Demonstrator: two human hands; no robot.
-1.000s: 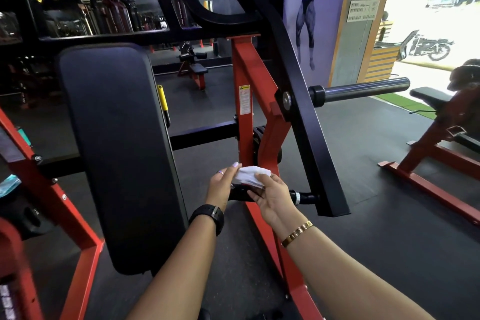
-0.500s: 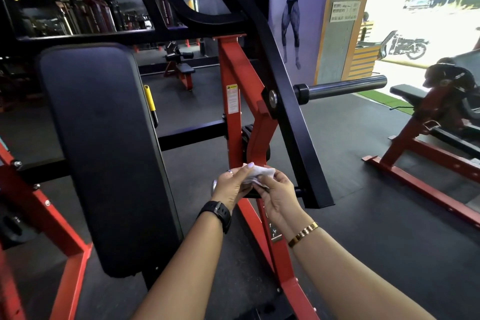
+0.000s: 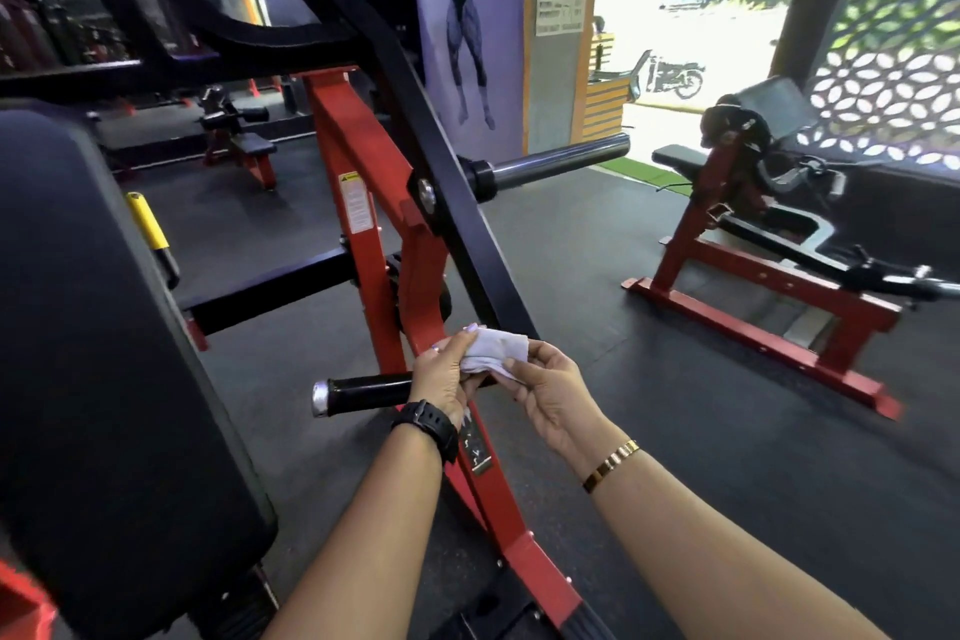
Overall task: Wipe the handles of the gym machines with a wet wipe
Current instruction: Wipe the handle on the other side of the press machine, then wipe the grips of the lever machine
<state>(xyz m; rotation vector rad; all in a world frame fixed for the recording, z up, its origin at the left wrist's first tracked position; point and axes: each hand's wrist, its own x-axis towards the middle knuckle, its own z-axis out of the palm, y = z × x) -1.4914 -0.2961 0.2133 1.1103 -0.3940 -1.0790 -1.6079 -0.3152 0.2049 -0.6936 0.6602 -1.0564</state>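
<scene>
Wet wipe [image 3: 496,351]: thin white cloth-like sheet, crumpled, soft, matt
Handle [image 3: 369,387]: black grip sleeve, smooth, with a glossy sheen
End cap [image 3: 319,398]: bright polished metal
Machine frame [image 3: 358,140]: red painted metal, smooth, semi-gloss
Lever arm [image 3: 467,244]: black painted metal, satin
Back pad [image 3: 104,327]: black upholstery, matt, looks leather-like
Plate peg [image 3: 561,160]: bare metal, smooth, dull shine
Floor [image 3: 727,405]: dark rubber-like matting, matt, finely speckled
Watch [image 3: 428,424]: black plastic, matt
Bracelet [image 3: 610,465]: gold-coloured metal, shiny

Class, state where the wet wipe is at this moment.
In the head view, the wet wipe is low centre, held between the left hand and right hand, just above the black handle.
</scene>
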